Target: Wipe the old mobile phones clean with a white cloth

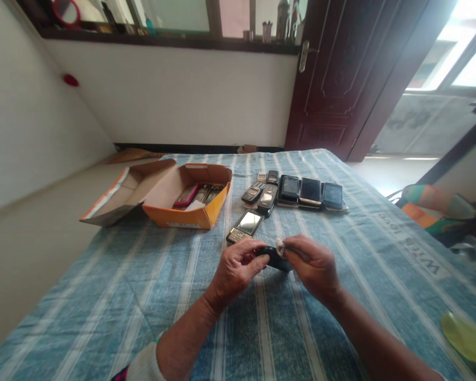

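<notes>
Blue cloth [150,296] with pale stripes is spread out flat under all the phones. Behind it are a white wall [174,92] and a dark red door [341,69] with a silver handle [303,56].

Both hands are near the middle of the cloth. The left hand [238,270] holds one end of a small black thing [275,259], with the thumb on the near side. It looks like a phone, but the hands hide part of it. The right hand [311,267] pinches a little white wad [280,247] right up against the black thing's other end.

Just past the left hand lies a phone with a shiny screen [249,222]. Behind that are four small phones [267,198] close together, and to their right is a row of bigger dark phones [310,191]. On the left, an open orange box [178,218] has a pink phone [186,196] and other things inside.
</notes>
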### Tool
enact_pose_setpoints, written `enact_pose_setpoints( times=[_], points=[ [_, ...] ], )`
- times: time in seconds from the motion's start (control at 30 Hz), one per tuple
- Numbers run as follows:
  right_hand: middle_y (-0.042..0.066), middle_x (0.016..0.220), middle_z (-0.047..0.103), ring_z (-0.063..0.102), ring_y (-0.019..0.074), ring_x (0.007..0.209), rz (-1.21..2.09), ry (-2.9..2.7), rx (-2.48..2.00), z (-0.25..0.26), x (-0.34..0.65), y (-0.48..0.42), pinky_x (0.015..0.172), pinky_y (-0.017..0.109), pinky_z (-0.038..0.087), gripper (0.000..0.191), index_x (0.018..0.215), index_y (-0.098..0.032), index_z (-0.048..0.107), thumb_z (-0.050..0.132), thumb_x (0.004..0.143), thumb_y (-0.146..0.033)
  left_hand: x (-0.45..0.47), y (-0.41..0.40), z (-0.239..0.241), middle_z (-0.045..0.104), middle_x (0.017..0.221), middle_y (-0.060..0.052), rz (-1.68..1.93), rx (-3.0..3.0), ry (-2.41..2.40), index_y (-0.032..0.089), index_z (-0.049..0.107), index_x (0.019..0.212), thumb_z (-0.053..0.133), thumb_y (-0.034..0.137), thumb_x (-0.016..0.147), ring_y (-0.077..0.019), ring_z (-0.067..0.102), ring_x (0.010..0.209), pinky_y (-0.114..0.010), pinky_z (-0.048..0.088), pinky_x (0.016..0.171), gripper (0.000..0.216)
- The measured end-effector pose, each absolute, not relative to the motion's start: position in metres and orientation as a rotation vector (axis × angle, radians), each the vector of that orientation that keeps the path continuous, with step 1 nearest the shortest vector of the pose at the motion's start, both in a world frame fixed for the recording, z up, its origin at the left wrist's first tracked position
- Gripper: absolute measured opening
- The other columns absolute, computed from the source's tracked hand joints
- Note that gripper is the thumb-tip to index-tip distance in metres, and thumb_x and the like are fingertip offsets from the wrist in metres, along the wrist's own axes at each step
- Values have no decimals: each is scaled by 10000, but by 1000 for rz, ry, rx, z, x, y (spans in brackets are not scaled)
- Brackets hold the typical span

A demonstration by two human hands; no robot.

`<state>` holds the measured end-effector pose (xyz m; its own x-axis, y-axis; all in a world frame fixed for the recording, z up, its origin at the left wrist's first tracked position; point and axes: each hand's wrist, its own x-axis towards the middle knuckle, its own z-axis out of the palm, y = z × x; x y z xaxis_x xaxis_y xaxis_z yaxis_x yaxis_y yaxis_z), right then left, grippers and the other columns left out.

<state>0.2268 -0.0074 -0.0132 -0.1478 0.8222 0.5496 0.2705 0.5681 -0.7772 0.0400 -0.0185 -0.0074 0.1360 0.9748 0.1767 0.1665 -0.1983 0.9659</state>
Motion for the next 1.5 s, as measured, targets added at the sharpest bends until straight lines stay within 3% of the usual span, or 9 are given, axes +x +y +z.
enact_pose_setpoints(
  times=[0.23, 0.47, 0.83, 1.17, 1.5],
  points=[
    [21, 796, 661, 629, 136, 714, 570, -1758, -877, -15, 226, -9, 673, 256, 501, 115, 886, -202, 672, 567, 876, -157, 40, -20, -7, 605, 709, -25, 1160, 1467, 1153, 143, 678, 869, 695, 316, 745, -130, 557, 608, -232, 491, 549, 214],
    [42, 856, 675, 641, 148, 781, 405, -1797, -855, -14, 224, -9, 715, 267, 521, 162, 938, -212, 664, 525, 899, -138, 43, -20, -16, 627, 832, -47, 1196, 1484, 1130, 155, 693, 878, 694, 296, 750, -151, 587, 721, -260, 514, 689, 190],
    [63, 883, 684, 641, 163, 804, 297, -1873, -787, -16, 218, -11, 721, 277, 531, 203, 979, -202, 656, 512, 890, -88, 41, -21, -16, 651, 825, -48, 1164, 1688, 1235, 154, 701, 866, 666, 263, 773, -143, 590, 700, -233, 492, 624, 148],
    [74, 896, 673, 626, 168, 824, 311, -1903, -790, -19, 218, -11, 736, 293, 529, 202, 1002, -191, 640, 510, 896, -78, 33, -22, -23, 697, 909, -57, 1083, 1802, 1216, 159, 707, 940, 648, 285, 833, -183, 649, 852, -283, 521, 800, 176],
    [92, 919, 660, 613, 181, 860, 198, -1979, -792, -22, 219, -11, 747, 313, 524, 204, 1007, -156, 638, 497, 901, -54, 31, -21, -27, 696, 909, -40, 1051, 1847, 1183, 163, 714, 927, 651, 235, 832, -170, 642, 851, -267, 506, 814, 135]
  ],
)
